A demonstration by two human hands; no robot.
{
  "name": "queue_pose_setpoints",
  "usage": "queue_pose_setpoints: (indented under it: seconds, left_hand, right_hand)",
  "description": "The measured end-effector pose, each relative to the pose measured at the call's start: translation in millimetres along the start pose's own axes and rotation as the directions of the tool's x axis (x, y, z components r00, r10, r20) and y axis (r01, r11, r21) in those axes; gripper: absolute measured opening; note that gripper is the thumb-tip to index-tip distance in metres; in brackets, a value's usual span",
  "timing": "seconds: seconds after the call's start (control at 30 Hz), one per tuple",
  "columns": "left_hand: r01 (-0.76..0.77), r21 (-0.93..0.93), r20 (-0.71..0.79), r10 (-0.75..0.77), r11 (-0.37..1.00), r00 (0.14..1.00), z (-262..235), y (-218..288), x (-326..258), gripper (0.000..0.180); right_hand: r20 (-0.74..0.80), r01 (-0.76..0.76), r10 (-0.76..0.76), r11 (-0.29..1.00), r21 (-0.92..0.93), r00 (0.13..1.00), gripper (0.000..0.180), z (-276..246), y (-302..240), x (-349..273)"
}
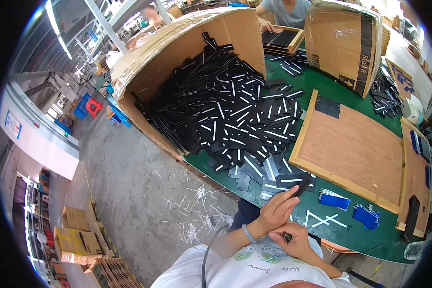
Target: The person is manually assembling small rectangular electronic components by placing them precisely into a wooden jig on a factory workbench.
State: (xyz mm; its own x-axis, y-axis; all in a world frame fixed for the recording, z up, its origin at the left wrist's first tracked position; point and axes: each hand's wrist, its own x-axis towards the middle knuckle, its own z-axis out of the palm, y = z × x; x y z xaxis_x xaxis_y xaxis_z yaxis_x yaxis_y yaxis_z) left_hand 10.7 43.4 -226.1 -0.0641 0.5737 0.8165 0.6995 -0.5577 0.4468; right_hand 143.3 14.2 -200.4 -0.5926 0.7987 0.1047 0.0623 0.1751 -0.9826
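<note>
My left hand (277, 211), a band round its wrist, reaches up and to the right with its fingers together. A thin black strip (301, 186) lies along its fingertips and appears to be held there. Close below, my right hand (293, 240) is curled near my chest round a small dark thing that its fingers mostly hide. Beyond the left hand, flat black pieces with white strips (242, 115) spill in a big heap from a tipped cardboard box (247, 36). Several loose white strips (327, 220) lie on the green table (254, 192) to the right of my hands.
A wooden-framed board (353, 149) with a black piece at its corner lies to the right. Blue bundles (334, 200) sit nearer me. Another carton (341, 48) stands far right, beside a co-worker handling a framed tray (293, 45). White scraps (192, 233) litter the floor.
</note>
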Motion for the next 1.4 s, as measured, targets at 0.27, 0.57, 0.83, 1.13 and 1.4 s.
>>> queue_pose_setpoints:
  seconds: [0.27, 0.57, 0.83, 1.13, 1.4]
  left_hand:
    - [0.003, -0.001, -0.008, -0.003, 1.0, 1.0, -4.7, 1.1, -1.0, 0.03]
    - [0.046, 0.023, 0.0, -0.046, 0.999, 0.999, -4.9, 2.6, -6.2, 0.03]
    - [0.041, 0.011, -0.001, -0.041, 0.999, 0.999, -4.5, 0.5, -1.4, 0.033]
    - [0.006, -0.005, -0.003, -0.006, 1.0, 1.0, -4.7, -1.0, 2.0, 0.037]
    - [-0.006, -0.021, -0.033, 0.006, 1.0, 0.999, -7.0, -1.1, 1.6, 0.036]
  right_hand:
    - [-0.009, 0.033, -0.034, 0.997, -0.063, 0.999, 0.01, 3.6, -6.2, 1.0]
    - [-0.015, -0.057, 0.055, 0.991, -0.121, 0.998, 0.009, 7.7, 1.2, -4.6]
    - [-0.016, -0.065, 0.064, 0.995, -0.08, 0.998, 0.008, 5.9, -5.9, 0.4]
    - [-0.024, -0.083, 0.082, 0.995, -0.059, 0.996, 0.011, 6.5, -8.4, 2.5]
    - [-0.06, 0.031, -0.035, 0.997, -0.07, 0.998, 0.009, 10.8, -9.8, 2.8]
